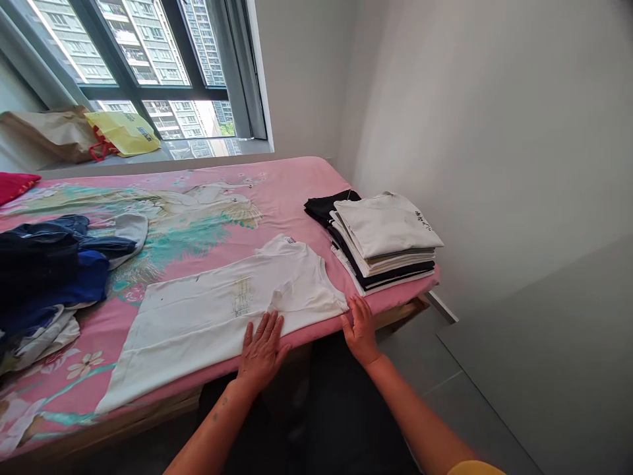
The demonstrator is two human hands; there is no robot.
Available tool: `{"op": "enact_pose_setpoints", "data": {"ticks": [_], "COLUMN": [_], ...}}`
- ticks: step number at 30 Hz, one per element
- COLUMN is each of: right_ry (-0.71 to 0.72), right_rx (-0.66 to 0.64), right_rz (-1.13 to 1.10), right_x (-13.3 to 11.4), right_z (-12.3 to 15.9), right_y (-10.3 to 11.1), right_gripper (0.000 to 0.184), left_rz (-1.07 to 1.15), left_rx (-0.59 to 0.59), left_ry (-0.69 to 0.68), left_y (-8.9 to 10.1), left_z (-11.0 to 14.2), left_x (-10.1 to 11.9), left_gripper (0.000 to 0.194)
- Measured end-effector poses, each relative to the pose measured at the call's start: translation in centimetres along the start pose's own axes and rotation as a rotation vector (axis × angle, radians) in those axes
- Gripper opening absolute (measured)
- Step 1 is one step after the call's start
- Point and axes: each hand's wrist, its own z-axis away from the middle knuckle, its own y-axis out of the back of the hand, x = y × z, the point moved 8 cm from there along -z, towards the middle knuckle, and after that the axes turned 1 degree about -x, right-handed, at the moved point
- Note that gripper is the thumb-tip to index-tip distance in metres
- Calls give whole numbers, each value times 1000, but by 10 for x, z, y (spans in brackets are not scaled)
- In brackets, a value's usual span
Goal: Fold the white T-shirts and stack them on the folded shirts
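A white T-shirt (212,307) lies spread flat on the pink bed sheet (277,191), its collar toward the right. My left hand (262,349) rests flat on the shirt's near edge, fingers stretched out. My right hand (360,330) lies open at the bed's edge, fingertips touching the shirt's sleeve. Just right of the shirt stands a neat stack of folded clothes (380,241), white on top with black and white layers beneath.
A heap of unfolded dark blue and white clothes (49,277) lies at the left of the bed. A brown paper bag (54,135) and a yellow bag (123,132) sit on the window sill. A white wall runs along the right; grey floor is below.
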Motion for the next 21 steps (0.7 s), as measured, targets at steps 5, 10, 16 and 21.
{"op": "enact_pose_setpoints", "data": {"ticks": [5, 10, 16, 21], "right_ry": [-108, -207, -103, -110], "right_rx": [2, -159, -334, -301], "right_rz": [17, 139, 58, 159], "right_x": [8, 15, 18, 13], "right_z": [-16, -30, -35, -37], "right_y": [4, -3, -8, -6], "right_gripper": [30, 24, 14, 9], "left_rz": [-2, -12, 13, 40], "left_rx": [3, -16, -8, -3], "left_ry": [22, 19, 25, 41], "left_y": [0, 0, 0, 0], "left_z": [-2, 1, 1, 2], "left_x": [3, 4, 4, 3], "left_gripper": [63, 63, 64, 64]}}
